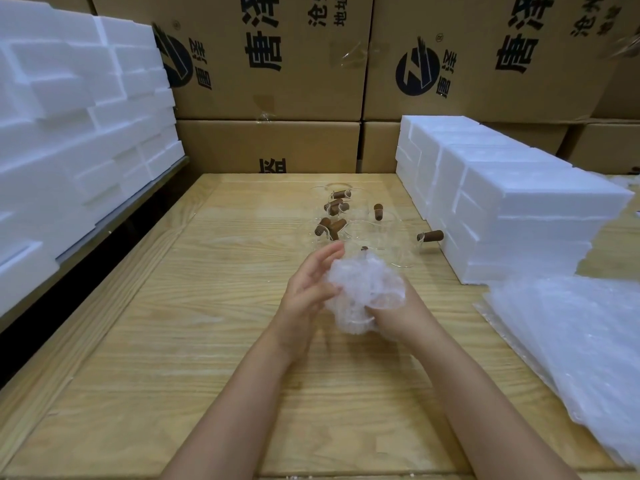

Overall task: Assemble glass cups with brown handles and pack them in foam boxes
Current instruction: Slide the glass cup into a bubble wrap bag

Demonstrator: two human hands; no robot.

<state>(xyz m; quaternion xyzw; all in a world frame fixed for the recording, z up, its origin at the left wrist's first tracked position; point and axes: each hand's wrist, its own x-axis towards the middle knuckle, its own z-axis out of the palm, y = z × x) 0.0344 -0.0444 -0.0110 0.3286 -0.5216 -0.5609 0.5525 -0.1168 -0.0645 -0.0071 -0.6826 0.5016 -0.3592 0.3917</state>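
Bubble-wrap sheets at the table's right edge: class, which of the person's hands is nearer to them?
Right. The right hand grips the wrapped bundle on the side facing the sheets; the left hand touches the bundle's opposite side, farther away.

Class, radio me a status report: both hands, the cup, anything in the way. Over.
Left hand flat against bubble-wrapped cup; right hand grips it. Cup not yet boxed. Unwrapped cups cluster just beyond.
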